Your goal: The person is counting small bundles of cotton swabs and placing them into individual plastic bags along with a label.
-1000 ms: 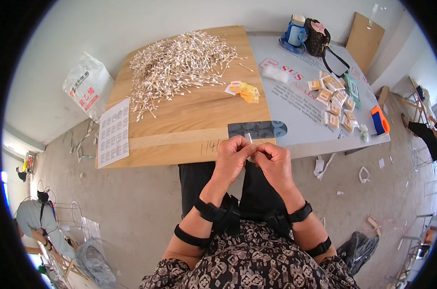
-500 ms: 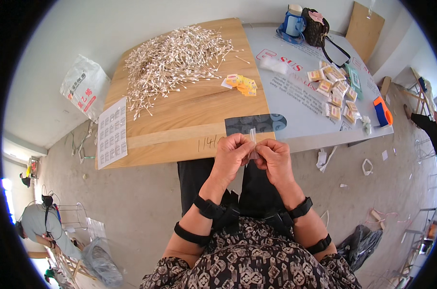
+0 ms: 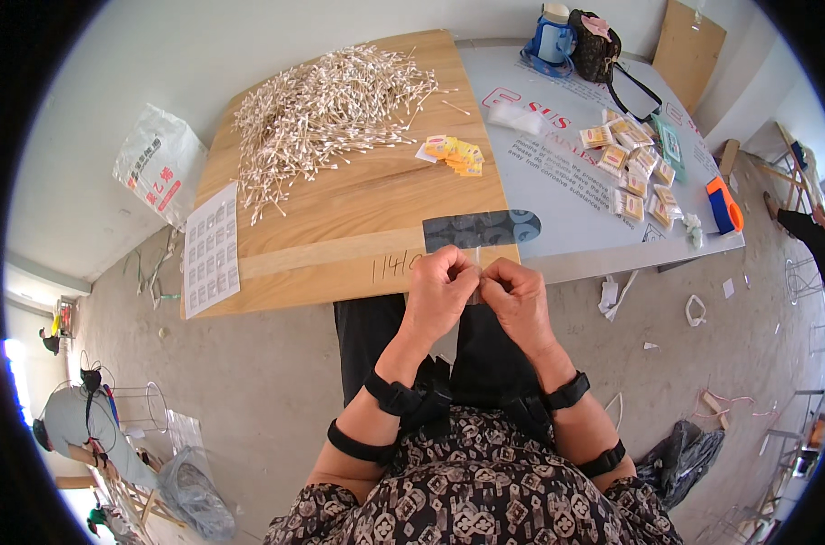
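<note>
Above the table's front edge, my left hand (image 3: 442, 289) and my right hand (image 3: 520, 295) meet with thumbs and fingers pinched together. Between them is a small clear plastic bag (image 3: 475, 296), mostly covered by the fingers. Just beyond the hands lies a dark patterned strip (image 3: 481, 229) on the table. A large heap of cotton swabs (image 3: 326, 113) spreads over the far left of the wooden tabletop. Small yellow cards (image 3: 456, 154) lie in a loose pile to the right of the heap.
Filled small packets (image 3: 632, 163) cluster on the grey sheet-covered table (image 3: 558, 195), near an orange-and-blue tool (image 3: 724, 209). A bottle (image 3: 552, 41) and dark bag (image 3: 595, 47) stand behind. A printed sheet (image 3: 212, 252) overhangs the left edge. Another person (image 3: 90, 431) bends at far left.
My fingertips have drawn closer around the plastic bag, so less of it shows above them. Both hands otherwise keep nearly the same place.
</note>
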A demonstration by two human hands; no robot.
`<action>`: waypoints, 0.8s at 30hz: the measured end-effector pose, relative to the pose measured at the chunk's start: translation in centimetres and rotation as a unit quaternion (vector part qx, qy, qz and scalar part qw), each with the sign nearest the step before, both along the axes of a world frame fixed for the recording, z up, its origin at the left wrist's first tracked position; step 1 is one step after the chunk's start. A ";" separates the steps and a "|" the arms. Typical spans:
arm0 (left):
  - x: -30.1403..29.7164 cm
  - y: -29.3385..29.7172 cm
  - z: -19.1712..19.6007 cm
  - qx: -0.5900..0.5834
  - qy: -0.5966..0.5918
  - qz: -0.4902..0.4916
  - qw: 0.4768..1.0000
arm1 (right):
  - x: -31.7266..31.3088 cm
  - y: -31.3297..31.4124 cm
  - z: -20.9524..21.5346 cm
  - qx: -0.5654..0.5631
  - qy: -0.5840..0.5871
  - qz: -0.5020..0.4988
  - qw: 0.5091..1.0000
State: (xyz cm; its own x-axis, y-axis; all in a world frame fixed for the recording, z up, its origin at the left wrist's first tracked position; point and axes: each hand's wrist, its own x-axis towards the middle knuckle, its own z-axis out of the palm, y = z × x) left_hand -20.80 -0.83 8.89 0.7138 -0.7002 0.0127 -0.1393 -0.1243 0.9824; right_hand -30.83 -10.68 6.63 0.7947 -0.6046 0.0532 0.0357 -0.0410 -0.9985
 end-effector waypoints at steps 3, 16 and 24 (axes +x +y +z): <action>0.3 0.1 -0.9 -0.046 0.128 -0.012 0.991 | 0.2 0.2 0.1 0.006 0.001 0.006 1.000; 0.4 0.2 -1.6 -0.174 0.396 -0.054 0.900 | 0.2 0.2 -0.9 0.333 -0.080 0.023 0.939; 0.7 0.4 -2.2 0.067 -0.084 0.027 0.994 | 0.1 0.1 -0.6 0.182 -0.044 -0.038 0.982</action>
State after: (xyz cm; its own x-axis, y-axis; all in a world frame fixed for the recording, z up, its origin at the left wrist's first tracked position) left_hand -20.13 -0.44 6.68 0.7460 -0.6644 0.0449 -0.2898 -0.2633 0.9201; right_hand -30.71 -10.63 5.99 0.7486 -0.6535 -0.1114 0.1322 0.3118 -0.9409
